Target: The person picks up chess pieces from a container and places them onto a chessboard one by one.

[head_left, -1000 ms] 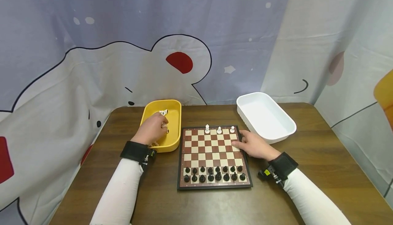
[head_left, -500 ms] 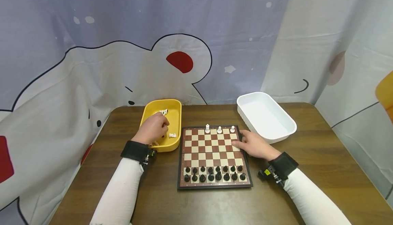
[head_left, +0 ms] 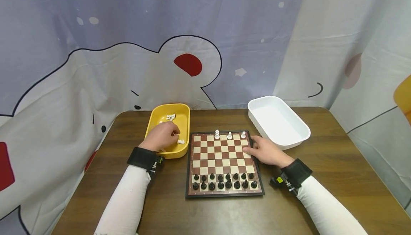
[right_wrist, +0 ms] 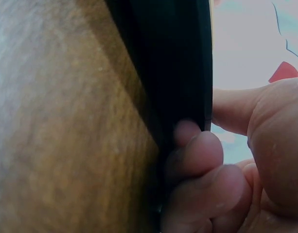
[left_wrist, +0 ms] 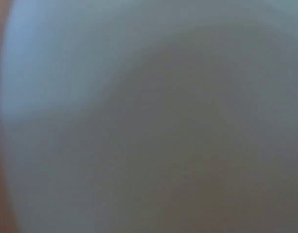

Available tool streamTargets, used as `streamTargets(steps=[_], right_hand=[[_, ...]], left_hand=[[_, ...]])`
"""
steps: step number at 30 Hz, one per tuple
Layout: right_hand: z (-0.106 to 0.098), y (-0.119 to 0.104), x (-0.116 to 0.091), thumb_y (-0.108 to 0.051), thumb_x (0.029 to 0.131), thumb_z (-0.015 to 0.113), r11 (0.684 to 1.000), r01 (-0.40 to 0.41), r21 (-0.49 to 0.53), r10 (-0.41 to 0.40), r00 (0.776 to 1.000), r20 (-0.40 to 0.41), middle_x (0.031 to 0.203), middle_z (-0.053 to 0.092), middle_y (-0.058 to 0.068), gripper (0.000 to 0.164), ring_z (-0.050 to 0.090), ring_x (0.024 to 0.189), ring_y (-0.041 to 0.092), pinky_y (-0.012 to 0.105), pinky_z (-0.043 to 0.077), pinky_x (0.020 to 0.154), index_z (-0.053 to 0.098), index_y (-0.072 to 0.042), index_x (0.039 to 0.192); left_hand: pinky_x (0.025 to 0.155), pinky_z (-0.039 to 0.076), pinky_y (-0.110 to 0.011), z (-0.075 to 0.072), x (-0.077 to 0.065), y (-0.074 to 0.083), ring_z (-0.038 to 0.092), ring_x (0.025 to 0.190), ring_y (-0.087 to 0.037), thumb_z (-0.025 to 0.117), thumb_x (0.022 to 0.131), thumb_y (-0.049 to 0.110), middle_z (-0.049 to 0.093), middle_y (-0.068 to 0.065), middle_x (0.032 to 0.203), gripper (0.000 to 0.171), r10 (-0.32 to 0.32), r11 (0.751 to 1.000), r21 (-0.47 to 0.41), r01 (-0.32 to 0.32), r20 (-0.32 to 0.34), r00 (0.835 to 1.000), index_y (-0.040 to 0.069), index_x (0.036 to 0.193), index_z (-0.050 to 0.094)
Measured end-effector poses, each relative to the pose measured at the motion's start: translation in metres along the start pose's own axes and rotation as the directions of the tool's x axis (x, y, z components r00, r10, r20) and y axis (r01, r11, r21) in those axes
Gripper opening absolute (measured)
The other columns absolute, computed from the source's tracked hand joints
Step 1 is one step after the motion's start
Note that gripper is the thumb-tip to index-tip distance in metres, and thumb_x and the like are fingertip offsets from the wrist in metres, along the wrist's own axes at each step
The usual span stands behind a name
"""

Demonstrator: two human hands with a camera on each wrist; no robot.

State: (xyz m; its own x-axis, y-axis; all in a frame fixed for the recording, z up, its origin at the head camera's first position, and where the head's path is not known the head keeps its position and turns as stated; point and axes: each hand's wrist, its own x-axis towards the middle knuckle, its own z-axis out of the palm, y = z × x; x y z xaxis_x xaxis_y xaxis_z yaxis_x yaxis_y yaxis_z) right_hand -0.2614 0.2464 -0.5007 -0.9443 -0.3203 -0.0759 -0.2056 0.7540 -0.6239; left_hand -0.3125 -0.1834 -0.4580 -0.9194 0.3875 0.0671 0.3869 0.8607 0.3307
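My left hand (head_left: 161,135) reaches down into the yellow tray (head_left: 185,128), its fingers bent downward beside a white chess piece (head_left: 181,142) lying there. Its fingertips are hidden, and I cannot tell whether they pinch that piece. More white chess pieces (head_left: 171,117) lie toward the tray's back. My right hand (head_left: 268,152) holds the chessboard (head_left: 223,160) by its right edge. In the right wrist view the thumb (right_wrist: 236,109) lies over the board's top and the curled fingers (right_wrist: 202,155) meet its dark side. The left wrist view is only a blur.
Two rows of black chess pieces (head_left: 220,185) stand along the board's near side. Along its far edge stand a few white pieces (head_left: 217,134). A white tray (head_left: 276,121) sits at the back right of the wooden table (head_left: 221,217). A patterned curtain (head_left: 244,42) hangs behind.
My left hand has shifted slightly right and nearer in the yellow tray, toward the white piece, which came into view from under the fingers. The right hand stays on the board's edge.
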Motion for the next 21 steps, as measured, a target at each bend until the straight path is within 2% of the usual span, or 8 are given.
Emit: streamTargets(steps=[8,12,15,21], right_hand=[[-0.0001,-0.0001,-0.0015,-0.042,0.111,0.069,1.000,0.004,0.008,-0.004,1.000,0.004,0.074,0.067,0.001,0.087,0.055,0.059,0.014,0.032,0.042,0.057,0.034,0.022,0.160],[0.0001,0.0005,-0.0011,-0.042,0.111,0.069,1.000,0.006,0.005,-0.006,1.000,0.002,0.073,0.066,0.001,0.088,0.055,0.058,0.014,0.032,0.041,0.057,0.034,0.021,0.160],[0.0004,0.0010,-0.0009,-0.043,0.111,0.069,1.000,0.006,0.005,-0.006,1.000,0.001,0.073,0.065,0.001,0.088,0.054,0.058,0.014,0.032,0.041,0.057,0.034,0.021,0.160],[0.0004,0.0012,-0.0004,-0.042,0.111,0.069,1.000,0.004,0.004,-0.004,1.000,0.001,0.076,0.067,0.002,0.088,0.057,0.061,0.015,0.034,0.043,0.059,0.034,0.021,0.160]], left_hand=[[0.099,0.059,-0.050,0.0014,-0.0017,0.0082,0.071,0.099,-0.024,0.081,0.101,0.017,0.080,-0.008,0.113,0.026,-0.020,0.999,-0.047,0.023,0.065,0.998,0.003,0.122,0.082],[0.094,0.059,-0.048,0.0037,-0.0007,0.0086,0.069,0.094,-0.022,0.081,0.100,0.014,0.080,-0.006,0.110,0.022,-0.018,0.998,-0.063,0.024,0.090,0.996,0.005,0.120,0.083],[0.092,0.059,-0.046,0.0057,-0.0005,0.0080,0.068,0.092,-0.021,0.081,0.100,0.012,0.080,-0.005,0.110,0.020,-0.016,0.998,-0.056,0.022,0.105,0.994,0.006,0.119,0.084],[0.097,0.059,-0.048,0.0077,-0.0022,0.0089,0.069,0.095,-0.022,0.078,0.101,0.007,0.080,-0.006,0.112,0.019,-0.014,0.999,-0.028,0.017,0.105,0.994,0.005,0.119,0.084]])
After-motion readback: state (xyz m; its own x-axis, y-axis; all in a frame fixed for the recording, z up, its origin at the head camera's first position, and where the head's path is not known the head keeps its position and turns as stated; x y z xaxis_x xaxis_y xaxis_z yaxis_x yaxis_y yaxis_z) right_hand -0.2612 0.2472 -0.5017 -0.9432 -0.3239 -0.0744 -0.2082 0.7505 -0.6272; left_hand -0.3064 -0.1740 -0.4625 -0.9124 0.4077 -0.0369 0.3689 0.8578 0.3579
